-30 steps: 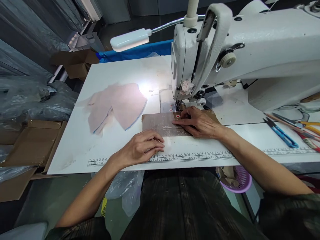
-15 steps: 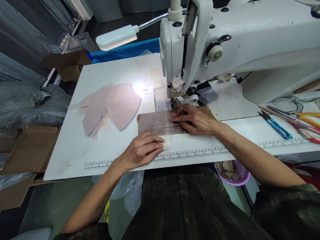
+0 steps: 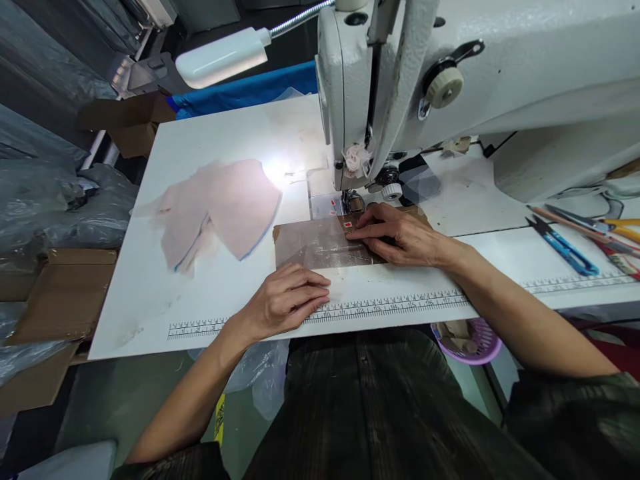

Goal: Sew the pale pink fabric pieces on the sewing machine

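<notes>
My right hand rests on a brownish translucent sheet just in front of the presser foot. Its fingers are stretched out and slightly apart, with the tips beside a small red-and-white mark. What lies under the palm is hidden. My left hand lies on the tabletop below the sheet's near edge, fingers extended and loosely bent, holding nothing. The sewing machine stands over the sheet. Left of it, a thin pale-pink fabric piece with blue-edged openings is spread on the table.
A ruler strip runs along the front edge of the white table. Blue thread snips and other tools lie at the right. A lamp hangs above. Cardboard boxes stand at the left; a purple basket is below.
The view has shifted slightly, with the machine appearing nearer. Both hands stay in nearly the same places, and the sheet shows no clear movement on the table.
</notes>
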Motion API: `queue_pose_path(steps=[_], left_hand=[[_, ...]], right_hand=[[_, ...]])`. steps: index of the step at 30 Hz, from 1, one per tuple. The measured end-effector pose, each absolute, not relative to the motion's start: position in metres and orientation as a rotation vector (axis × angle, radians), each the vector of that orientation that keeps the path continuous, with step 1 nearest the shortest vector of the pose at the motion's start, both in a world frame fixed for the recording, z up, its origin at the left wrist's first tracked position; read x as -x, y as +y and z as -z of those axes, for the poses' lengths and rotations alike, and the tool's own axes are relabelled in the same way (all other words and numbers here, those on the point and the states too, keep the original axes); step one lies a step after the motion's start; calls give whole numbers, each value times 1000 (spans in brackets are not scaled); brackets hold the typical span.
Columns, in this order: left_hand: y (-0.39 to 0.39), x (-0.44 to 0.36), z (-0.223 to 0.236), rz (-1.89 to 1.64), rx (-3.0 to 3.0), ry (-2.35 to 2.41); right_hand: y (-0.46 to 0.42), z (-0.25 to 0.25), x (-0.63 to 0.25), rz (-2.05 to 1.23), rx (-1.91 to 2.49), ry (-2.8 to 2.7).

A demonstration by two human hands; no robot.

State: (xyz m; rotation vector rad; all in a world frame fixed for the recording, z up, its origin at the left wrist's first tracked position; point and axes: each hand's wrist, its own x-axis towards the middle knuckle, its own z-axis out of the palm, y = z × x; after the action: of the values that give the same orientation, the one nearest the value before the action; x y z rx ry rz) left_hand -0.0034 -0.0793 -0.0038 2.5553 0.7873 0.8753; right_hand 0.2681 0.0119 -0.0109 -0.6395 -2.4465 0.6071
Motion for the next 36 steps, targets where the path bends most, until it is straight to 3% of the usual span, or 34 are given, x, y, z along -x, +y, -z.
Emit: queue_pose_path(steps=[22,30,36], left_hand=[[-82,-2,3,-864,-2761,706],[-84,0,4,-884,-2766,768],[-84,0,4,-927,-2750,787]], right_hand=[[7,16,-262,-477,698,-2535],[9,3,-270,-749,800,-2413],[7,4,-270,-682,915,-2411]])
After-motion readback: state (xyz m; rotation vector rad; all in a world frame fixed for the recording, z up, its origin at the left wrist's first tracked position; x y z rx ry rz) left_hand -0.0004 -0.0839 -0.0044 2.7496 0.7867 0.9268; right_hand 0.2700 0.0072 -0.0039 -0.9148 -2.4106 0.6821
